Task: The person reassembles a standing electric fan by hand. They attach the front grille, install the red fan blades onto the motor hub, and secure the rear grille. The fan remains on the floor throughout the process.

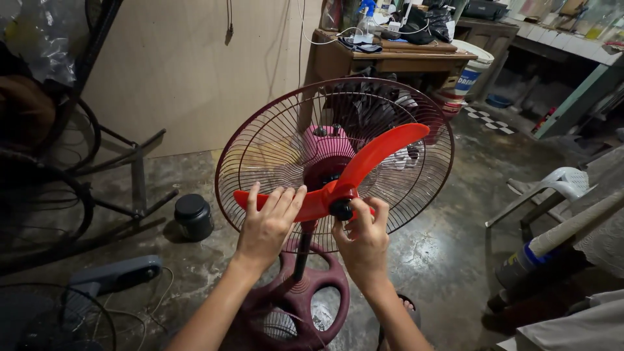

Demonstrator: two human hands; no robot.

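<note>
Your two forearms come up from six o'clock. Your left hand lies flat with fingers spread over the left blade of the red-orange plastic fan propeller; your right hand has its fingertips pinched narrow around the small black round spinner cap at the hub. Propeller sits at frame centre, against the dark maroon wire rear fan guard, with the pink plastic motor housing visible behind the wires at twelve o'clock of the hub. Judgement on progress: blade looks seated on the shaft and the cap is on the hub; whether the cap is tight or loose you cannot tell from this view. No front guard is on the fan, so that part appears left to do; a dark wire grille lies at eight o'clock near the floor edge. Orientation: fan faces you and slightly upward, shaft axis pointing toward the camera; the visible blades run a long line from nine o'clock up to two o'clock. Maroon round plastic base stands on the concrete floor below; a small black jar sits at nine o'clock.
</note>
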